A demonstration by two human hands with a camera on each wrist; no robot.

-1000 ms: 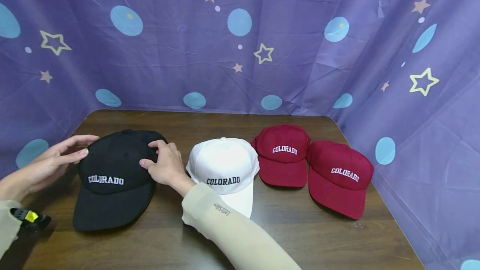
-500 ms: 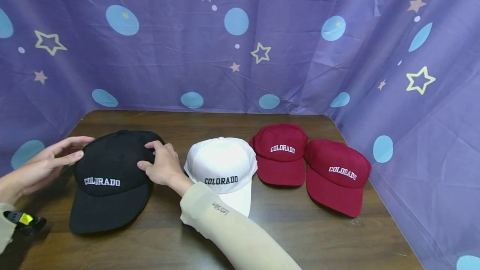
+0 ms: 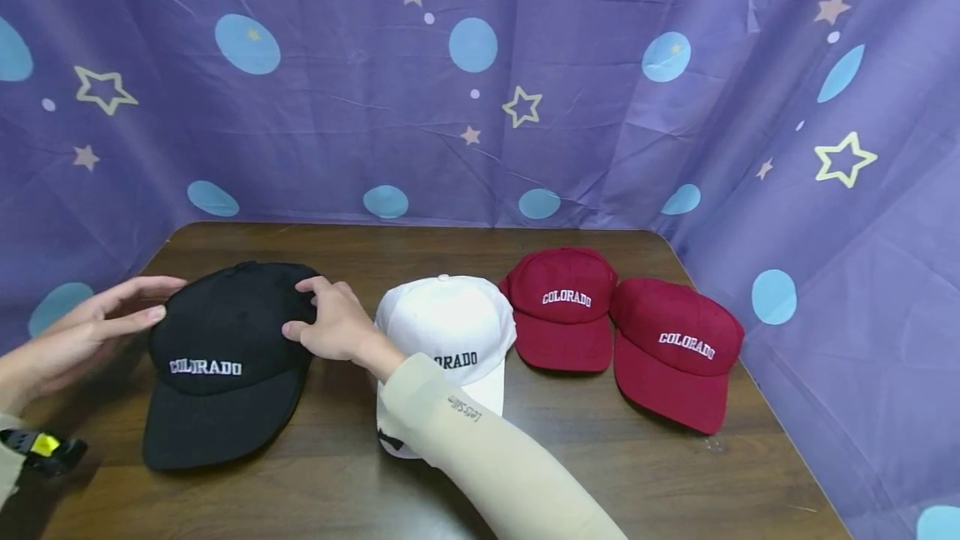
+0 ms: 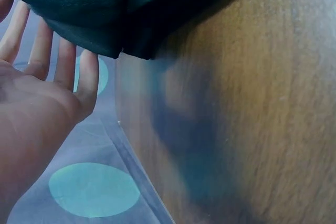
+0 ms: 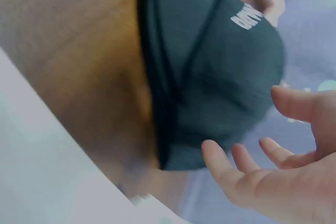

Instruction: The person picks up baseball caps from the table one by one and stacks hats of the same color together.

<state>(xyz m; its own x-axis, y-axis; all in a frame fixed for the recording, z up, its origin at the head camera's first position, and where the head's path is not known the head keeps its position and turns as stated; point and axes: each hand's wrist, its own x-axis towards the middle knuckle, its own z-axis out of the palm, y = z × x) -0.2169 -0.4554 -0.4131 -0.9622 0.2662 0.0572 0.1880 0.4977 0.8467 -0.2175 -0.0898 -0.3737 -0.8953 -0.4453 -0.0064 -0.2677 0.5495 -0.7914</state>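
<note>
A black baseball cap (image 3: pixel 225 323) with white COLORADO lettering sits on the left of the table, brim toward me. My left hand (image 3: pixel 93 332) is at its left side, fingers extended; in the left wrist view the fingertips touch the cap's lower edge. At the right side of the crown is my right hand (image 3: pixel 341 323). The right wrist view has its thumb and fingers spread by the black cloth, pinching nothing; whether the tips touch it is hard to tell. Just right stands a white baseball cap (image 3: pixel 442 319), its lettering and brim partly hidden by my right forearm.
Two dark red baseball caps, one farther back (image 3: pixel 562 286) and one at the right (image 3: pixel 675 332), sit side by side on the brown wooden table (image 3: pixel 585 457). A purple curtain (image 3: pixel 585 23) with stars and blue ovals hangs around the table.
My right hand and forearm have shifted slightly to the right, now covering the first letters on the white cap. The black cap and left hand stay nearly in place.
</note>
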